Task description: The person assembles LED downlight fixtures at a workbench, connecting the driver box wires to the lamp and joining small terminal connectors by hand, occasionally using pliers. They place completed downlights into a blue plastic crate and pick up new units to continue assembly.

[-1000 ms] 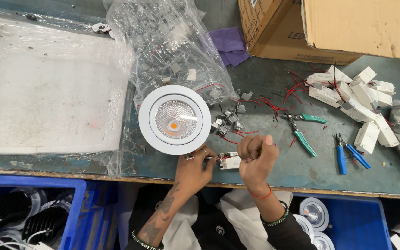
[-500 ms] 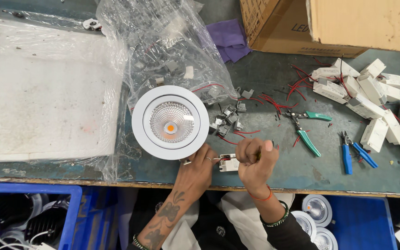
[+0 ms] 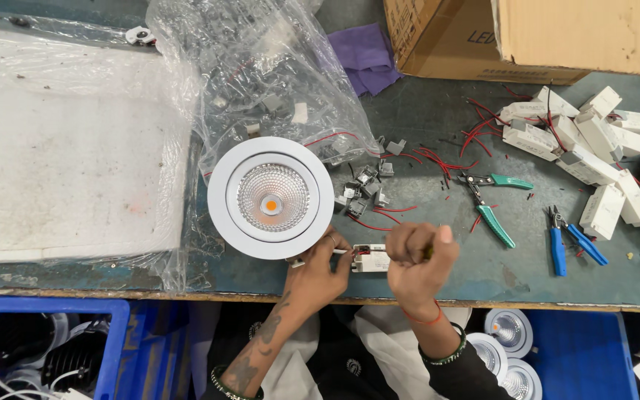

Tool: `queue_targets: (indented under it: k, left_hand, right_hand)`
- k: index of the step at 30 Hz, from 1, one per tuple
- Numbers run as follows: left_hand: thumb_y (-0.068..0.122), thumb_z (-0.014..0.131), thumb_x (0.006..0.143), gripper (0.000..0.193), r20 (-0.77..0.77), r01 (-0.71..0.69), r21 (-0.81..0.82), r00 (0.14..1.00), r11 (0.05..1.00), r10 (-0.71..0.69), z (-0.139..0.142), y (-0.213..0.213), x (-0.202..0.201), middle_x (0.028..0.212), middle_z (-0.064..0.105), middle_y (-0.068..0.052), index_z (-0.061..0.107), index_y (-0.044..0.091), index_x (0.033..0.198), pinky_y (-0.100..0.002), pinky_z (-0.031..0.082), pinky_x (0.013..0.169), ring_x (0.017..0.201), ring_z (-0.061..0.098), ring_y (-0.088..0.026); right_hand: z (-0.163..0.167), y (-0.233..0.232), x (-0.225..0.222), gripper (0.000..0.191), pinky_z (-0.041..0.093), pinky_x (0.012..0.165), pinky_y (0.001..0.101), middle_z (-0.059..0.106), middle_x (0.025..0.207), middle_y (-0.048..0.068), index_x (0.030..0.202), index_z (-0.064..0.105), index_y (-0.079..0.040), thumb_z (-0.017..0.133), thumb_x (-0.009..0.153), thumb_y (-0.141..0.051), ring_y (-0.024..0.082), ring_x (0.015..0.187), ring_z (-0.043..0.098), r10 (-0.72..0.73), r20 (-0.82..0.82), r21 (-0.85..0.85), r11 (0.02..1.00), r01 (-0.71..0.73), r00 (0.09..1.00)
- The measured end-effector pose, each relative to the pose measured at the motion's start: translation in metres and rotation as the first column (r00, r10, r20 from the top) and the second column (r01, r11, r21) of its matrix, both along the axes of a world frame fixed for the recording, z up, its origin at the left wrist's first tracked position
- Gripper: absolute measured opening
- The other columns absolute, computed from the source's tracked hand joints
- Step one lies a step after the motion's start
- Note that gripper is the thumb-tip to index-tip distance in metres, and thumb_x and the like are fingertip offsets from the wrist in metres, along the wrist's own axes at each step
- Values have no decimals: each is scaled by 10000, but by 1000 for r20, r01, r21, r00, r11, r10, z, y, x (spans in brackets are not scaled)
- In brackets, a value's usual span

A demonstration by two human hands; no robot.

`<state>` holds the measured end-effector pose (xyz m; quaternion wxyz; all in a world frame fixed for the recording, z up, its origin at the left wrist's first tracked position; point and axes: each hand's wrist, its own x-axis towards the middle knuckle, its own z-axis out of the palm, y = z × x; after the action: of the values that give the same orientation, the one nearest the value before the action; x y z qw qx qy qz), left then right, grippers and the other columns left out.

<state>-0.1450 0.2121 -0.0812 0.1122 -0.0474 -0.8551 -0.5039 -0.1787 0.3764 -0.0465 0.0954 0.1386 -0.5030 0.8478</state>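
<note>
A round white downlight with a ribbed reflector and an orange centre lies face up near the table's front edge. My left hand pinches a small white driver box just below the lamp's rim. My right hand is a closed fist around a thin tool whose tip points at the box; most of the tool is hidden in the fist.
Clear plastic bag of small parts behind the lamp. Loose clips and red wires, green-handled pliers, blue-handled cutters, a pile of white driver boxes, cardboard boxes, blue bins under the table edge.
The lamp sits slightly further left and lower relative to the hands. Both hands stay at the driver box, with my right fist shifted a little to the right.
</note>
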Motion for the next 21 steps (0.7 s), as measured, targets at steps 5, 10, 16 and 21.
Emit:
queue_targets:
  k: [5, 10, 16, 21]
  left_hand:
    - [216, 714, 871, 143, -1, -6, -12, 1000, 1000, 6, 2, 1, 3, 994, 610, -28, 646, 111, 939, -433, 486, 797, 906, 642, -269]
    - [231, 707, 880, 142, 7, -16, -2, 1000, 1000, 16, 8, 0, 4, 976, 620, -27, 652, 115, 941, -434, 491, 772, 853, 655, -265]
    - [231, 677, 917, 151, 146, 34, 34, 988, 999, -39, 24, 0, 3, 1023, 604, -54, 631, 94, 962, -455, 514, 733, 887, 651, -310]
    - [111, 682, 866, 119, -26, 123, -3, 992, 992, -123, 38, 0, -7, 1018, 541, -103, 589, 46, 902, -461, 502, 756, 991, 608, -342]
  right_hand:
    - [-1, -2, 2, 547, 203, 523, 336, 287, 562, 29, 667, 273, -98, 384, 1104, -406, 125, 531, 199, -8, -48, 23, 1000, 9, 999]
    - [-1, -3, 3, 555, 193, 509, 329, 287, 557, 29, 664, 266, -99, 408, 1107, -401, 124, 524, 200, -24, -62, 58, 998, 27, 998]
    - [1, -6, -1, 552, 190, 497, 333, 258, 575, -2, 674, 242, -102, 415, 1112, -389, 130, 517, 208, -36, -21, 43, 998, 36, 999]
    - [1, -4, -6, 572, 178, 508, 324, 288, 553, 24, 664, 258, -94, 389, 1111, -425, 114, 532, 187, 12, -11, 39, 999, -11, 1000]
